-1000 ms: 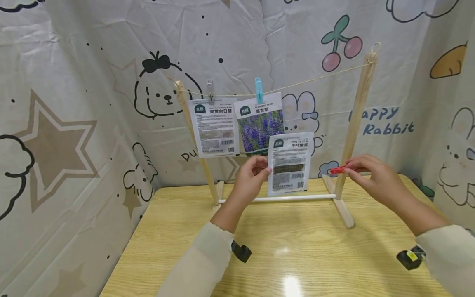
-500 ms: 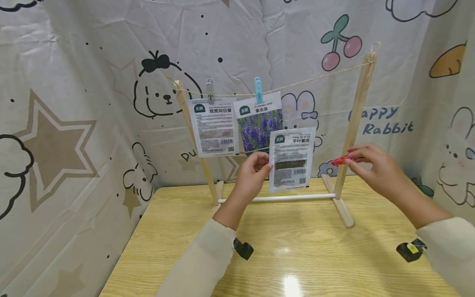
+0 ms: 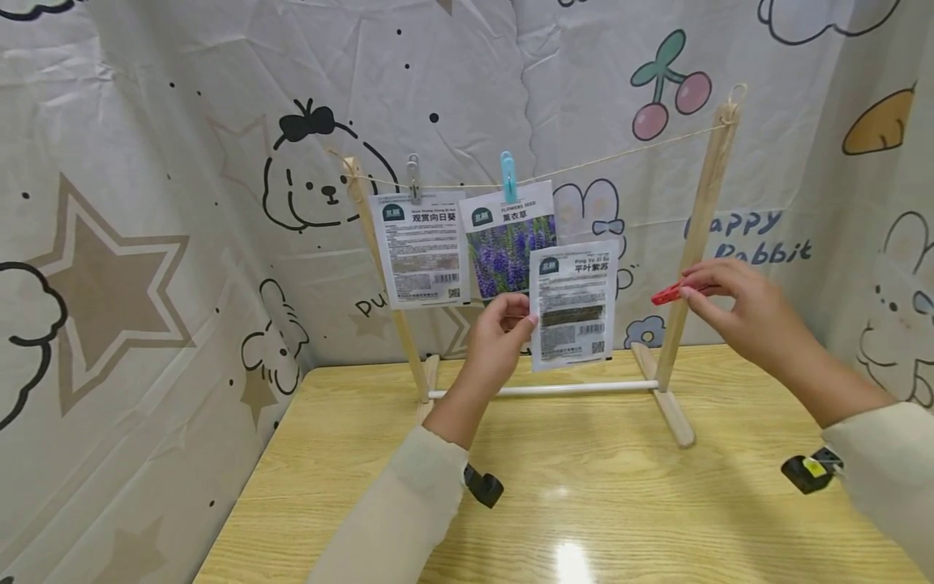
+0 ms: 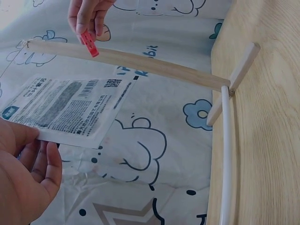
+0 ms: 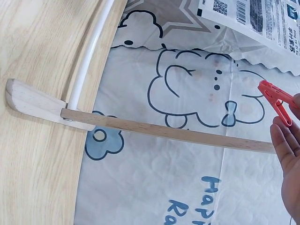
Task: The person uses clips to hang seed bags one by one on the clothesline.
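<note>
My left hand (image 3: 498,339) pinches the left edge of a white seed packet (image 3: 572,304) between thumb and fingers, text side toward me. The packet is held up below the string (image 3: 620,156), apart from it. Off to the right, my right hand (image 3: 744,320) holds a red clothespin (image 3: 667,294) by one end, its other end pointing left toward the packet. In the right wrist view the red clothespin (image 5: 276,99) shows clearly between thumb and fingers. A text-side packet (image 3: 421,251) hangs from the string by a grey clothespin (image 3: 414,177); beside it a purple-flower packet (image 3: 509,243) hangs by a blue clothespin (image 3: 508,177).
The wooden rack has a left post (image 3: 397,324), a right post (image 3: 704,211) and a white crossbar (image 3: 576,389) low between them. Its feet stand on the wood-grain table (image 3: 569,470). A printed curtain (image 3: 219,73) surrounds the back and sides.
Both hands have risen a little. The held packet has come up closer to the string, overlapping the flower packet's lower right corner, and the red clothespin has moved up with the right hand.
</note>
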A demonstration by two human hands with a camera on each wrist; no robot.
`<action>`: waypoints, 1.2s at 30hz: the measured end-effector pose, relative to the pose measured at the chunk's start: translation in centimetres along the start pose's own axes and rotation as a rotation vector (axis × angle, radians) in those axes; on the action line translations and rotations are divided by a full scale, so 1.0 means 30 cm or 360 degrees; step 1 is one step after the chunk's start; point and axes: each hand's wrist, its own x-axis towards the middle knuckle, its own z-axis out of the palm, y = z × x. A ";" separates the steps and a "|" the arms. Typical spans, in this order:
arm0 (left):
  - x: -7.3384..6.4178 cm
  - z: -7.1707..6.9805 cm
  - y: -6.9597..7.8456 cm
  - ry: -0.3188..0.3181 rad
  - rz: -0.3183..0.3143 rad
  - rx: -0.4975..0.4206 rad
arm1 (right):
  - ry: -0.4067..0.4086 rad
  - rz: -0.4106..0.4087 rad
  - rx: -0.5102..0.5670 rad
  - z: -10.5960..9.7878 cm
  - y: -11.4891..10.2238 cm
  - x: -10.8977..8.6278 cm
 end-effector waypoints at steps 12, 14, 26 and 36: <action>0.012 0.012 0.015 0.0008 0.0007 -0.0073 | 0.0070 -0.0070 0.0005 -0.031 -0.014 0.044; 0.016 0.016 0.016 0.0021 0.0020 -0.0092 | 0.0065 -0.0079 -0.0007 -0.035 -0.020 0.051; 0.032 0.038 0.040 0.0026 0.0004 -0.0152 | 0.0087 -0.0129 -0.0021 -0.074 -0.063 0.096; 0.053 0.061 0.067 0.0063 0.0034 -0.0199 | 0.0099 -0.0138 -0.0050 -0.112 -0.084 0.122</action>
